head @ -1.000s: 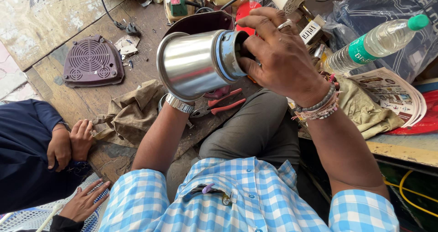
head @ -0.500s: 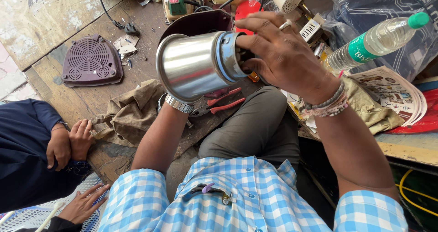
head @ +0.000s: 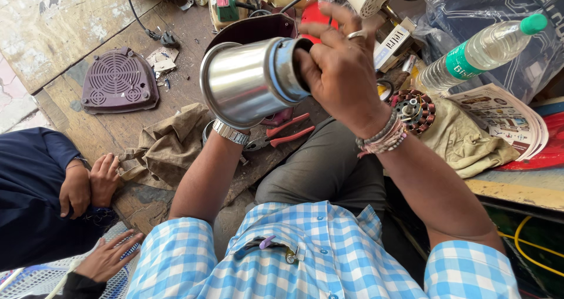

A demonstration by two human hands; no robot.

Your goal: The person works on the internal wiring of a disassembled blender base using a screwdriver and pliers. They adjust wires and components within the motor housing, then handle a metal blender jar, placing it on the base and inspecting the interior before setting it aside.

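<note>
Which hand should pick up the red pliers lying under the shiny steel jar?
Probably the right hand. It only rests at the blue-rimmed mouth of the shiny steel jar, while the left hand, mostly hidden, holds the jar up from below. The red-handled pliers lie just beneath.

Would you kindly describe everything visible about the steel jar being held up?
The steel jar is a shiny, cylindrical, metal-looking container with a bluish band near one end. It lies tilted on its side above the workbench. The right hand covers the banded end, fingers reaching into it; the left hand is hidden behind the jar, only its wrist showing below.
</note>
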